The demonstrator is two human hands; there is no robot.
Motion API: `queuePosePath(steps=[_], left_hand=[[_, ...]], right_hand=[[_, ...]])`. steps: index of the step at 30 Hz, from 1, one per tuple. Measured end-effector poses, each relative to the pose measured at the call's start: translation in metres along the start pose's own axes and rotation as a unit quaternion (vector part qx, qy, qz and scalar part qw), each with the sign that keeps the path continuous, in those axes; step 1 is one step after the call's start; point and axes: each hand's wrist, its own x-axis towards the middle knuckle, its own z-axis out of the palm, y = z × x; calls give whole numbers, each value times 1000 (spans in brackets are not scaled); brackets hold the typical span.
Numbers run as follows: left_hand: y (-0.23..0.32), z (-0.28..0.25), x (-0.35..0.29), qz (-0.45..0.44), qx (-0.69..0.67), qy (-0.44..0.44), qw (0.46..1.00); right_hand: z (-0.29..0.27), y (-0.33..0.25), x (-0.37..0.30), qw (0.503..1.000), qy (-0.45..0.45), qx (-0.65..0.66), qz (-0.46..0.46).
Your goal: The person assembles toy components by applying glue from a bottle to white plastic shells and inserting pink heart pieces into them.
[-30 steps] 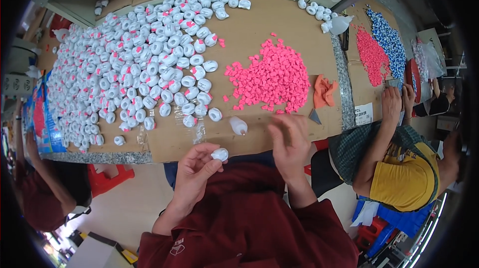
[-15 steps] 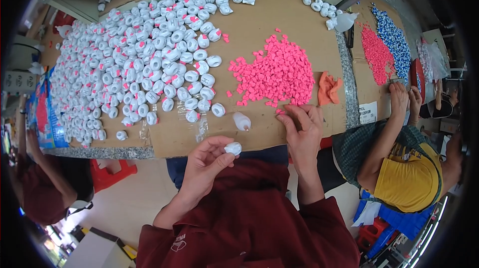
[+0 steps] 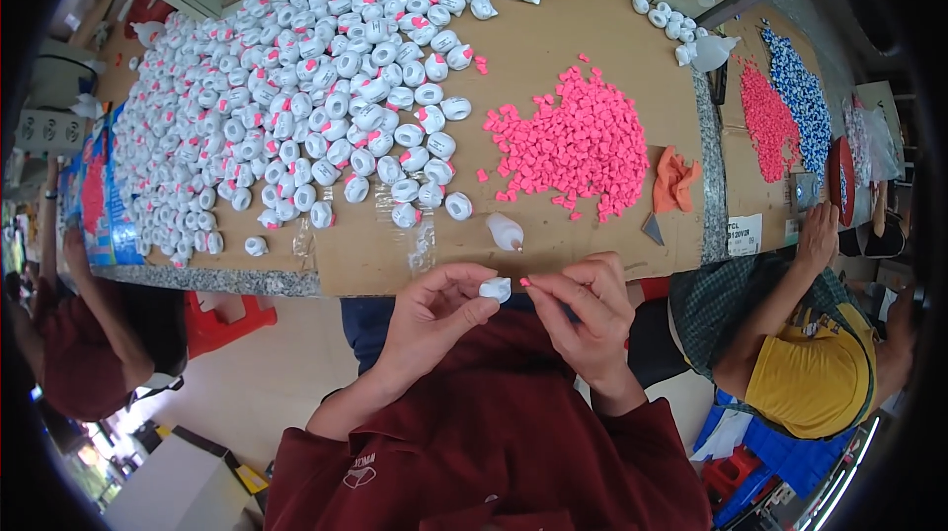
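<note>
Between the thumb and fingers of my left hand point(image 3: 441, 319) is a small white rounded plastic piece point(image 3: 496, 289). Pinched in my right hand point(image 3: 590, 314) is a tiny pink piece point(image 3: 524, 282), held just right of the white piece with a narrow gap between them. Beyond my hands lies a loose pile of pink pieces point(image 3: 578, 141). A small translucent squeeze bottle point(image 3: 505, 232) rests on its side near the front edge. To the left spreads a large crowd of white pieces point(image 3: 296, 106), many with pink bits on them.
Brown cardboard point(image 3: 474, 269) covers the stone-edged table. Right of the pink pile lies a crumpled orange cloth point(image 3: 675, 180), with a dark flat blade-like piece point(image 3: 653, 229) below it. A co-worker in yellow point(image 3: 805, 373) works at the right, another person point(image 3: 84, 363) at the left.
My right hand has come back from the edge of the pink pile with a pink piece. My left hand has moved right with the white piece, so the two are now close together.
</note>
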Motion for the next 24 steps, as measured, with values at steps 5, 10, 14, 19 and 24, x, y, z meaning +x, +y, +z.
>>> queuePosePath(steps=[5, 10, 14, 19, 24], left_hand=[[0, 1, -1, -1, -3, -18, 1000], [-2, 3, -4, 35, 27, -9, 999], [-6, 3, -3, 101, 83, -8, 991], [-4, 1, 2, 184, 216, -4, 959], [10, -3, 2, 173, 252, -1, 952]], right_hand=[[7, 0, -5, 995, -14, -41, -94], [0, -4, -3, 998, -51, 1, -27], [1, 3, -1, 991, -79, 91, 66], [7, 1, -3, 993, -70, 90, 44], [13, 2, -2, 987, -71, 113, 91]])
